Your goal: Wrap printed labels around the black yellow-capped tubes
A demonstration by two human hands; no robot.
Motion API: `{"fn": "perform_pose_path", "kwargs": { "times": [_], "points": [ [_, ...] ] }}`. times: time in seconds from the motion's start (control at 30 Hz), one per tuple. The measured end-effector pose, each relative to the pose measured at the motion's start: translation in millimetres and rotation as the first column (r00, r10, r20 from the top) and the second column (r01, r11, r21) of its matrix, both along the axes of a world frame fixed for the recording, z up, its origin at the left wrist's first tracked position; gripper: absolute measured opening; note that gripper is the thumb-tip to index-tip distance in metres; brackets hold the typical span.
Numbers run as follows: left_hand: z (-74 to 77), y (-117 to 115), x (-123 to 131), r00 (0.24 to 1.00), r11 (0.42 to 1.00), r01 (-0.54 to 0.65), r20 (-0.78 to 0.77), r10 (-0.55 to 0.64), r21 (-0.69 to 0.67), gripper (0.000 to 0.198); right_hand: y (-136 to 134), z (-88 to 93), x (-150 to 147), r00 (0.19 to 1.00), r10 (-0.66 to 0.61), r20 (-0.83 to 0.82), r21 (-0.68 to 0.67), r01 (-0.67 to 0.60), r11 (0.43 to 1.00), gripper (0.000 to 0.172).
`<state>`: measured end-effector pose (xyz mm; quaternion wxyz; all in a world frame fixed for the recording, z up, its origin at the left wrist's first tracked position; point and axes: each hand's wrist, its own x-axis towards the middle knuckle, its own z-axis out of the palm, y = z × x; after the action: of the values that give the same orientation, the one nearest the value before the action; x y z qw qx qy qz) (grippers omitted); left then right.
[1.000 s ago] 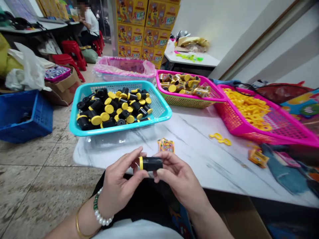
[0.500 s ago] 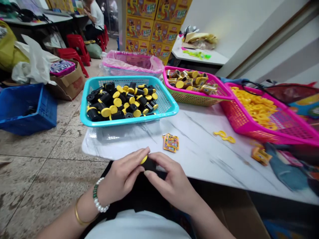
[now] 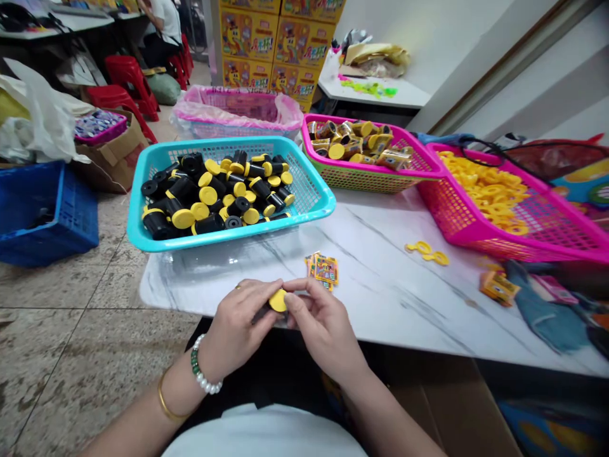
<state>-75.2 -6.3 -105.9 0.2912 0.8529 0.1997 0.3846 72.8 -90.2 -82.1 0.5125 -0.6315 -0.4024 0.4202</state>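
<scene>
At the table's front edge, my left hand (image 3: 245,320) is closed around a small black canister, its dark body mostly hidden by my fingers. The canister's round yellow cap (image 3: 278,300) faces up toward me. My right hand (image 3: 323,324) pinches the cap's right side with thumb and forefinger. Just beyond my hands lies a small pile of printed square cards (image 3: 324,270). A turquoise basket (image 3: 228,244) behind them holds many black canisters with yellow caps (image 3: 209,195).
A pink basket (image 3: 375,174) holds wrapped canisters; another pink basket (image 3: 476,242) holds yellow plastic pieces. Two loose yellow ring pieces (image 3: 427,252) and a printed packet (image 3: 498,289) lie on the right of the marble-patterned table (image 3: 380,273). A blue crate (image 3: 71,219) stands at left. A person (image 3: 164,28) sits far back.
The canister has turned so its yellow cap now faces me. My right fingers have shifted from the black body to the cap's edge. The view has swung slightly.
</scene>
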Motion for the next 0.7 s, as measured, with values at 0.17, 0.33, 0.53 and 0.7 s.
{"fn": "perform_pose_path", "kwargs": {
  "times": [0.17, 0.33, 0.53, 0.7],
  "points": [
    [8.6, -1, 1, 0.995, 0.998, -0.065, -0.079, 0.063, -0.016, 0.025, 7, -7.2, -4, 0.998, 0.011, -0.054, -0.049, -0.013, 0.999, 0.025],
    [10.6, -3, 6, 0.987, 0.992, -0.111, -0.124, 0.103, -0.067, 0.020, 0, -14.9, -11, 0.964, -0.088, 0.250, 0.101, 0.065, 0.993, 0.018],
    [4.6, 7, 29, 0.967, 0.960, -0.245, -0.101, 0.233, -0.133, 0.017, 3, -2.7, 13, 0.761, -0.236, 0.604, 0.289, 0.067, 0.955, 0.039],
    [1.5, 16, 44, 0.946, 0.933, -0.311, -0.152, 0.286, -0.183, 0.022, 4, -7.2, 76, 0.503, -0.355, 0.788, 0.270, 0.236, 0.934, 0.021]
  ]
}}
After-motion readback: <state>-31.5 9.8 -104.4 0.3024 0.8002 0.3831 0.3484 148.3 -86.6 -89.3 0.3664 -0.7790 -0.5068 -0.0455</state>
